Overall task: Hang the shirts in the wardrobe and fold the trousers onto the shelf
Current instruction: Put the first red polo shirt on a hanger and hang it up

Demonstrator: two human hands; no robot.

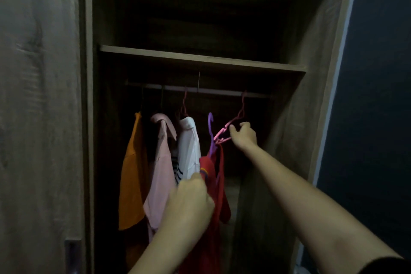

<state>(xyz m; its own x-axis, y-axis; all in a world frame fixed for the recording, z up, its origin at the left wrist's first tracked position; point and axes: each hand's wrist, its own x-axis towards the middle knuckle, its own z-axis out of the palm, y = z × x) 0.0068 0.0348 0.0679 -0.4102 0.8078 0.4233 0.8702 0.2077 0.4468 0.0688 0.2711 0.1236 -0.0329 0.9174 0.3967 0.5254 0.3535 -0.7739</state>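
Our left hand [189, 200] is closed around the red shirt [216, 189], gripping its fabric just below the purple hanger [210, 131]. Our right hand [243, 134], arm stretched forward and up, pinches the pink hanger [224, 131] hooked on the wardrobe rail [195, 89]. Orange [132, 173], pink [160, 169] and white [189, 147] shirts hang to the left. We can read no writing.
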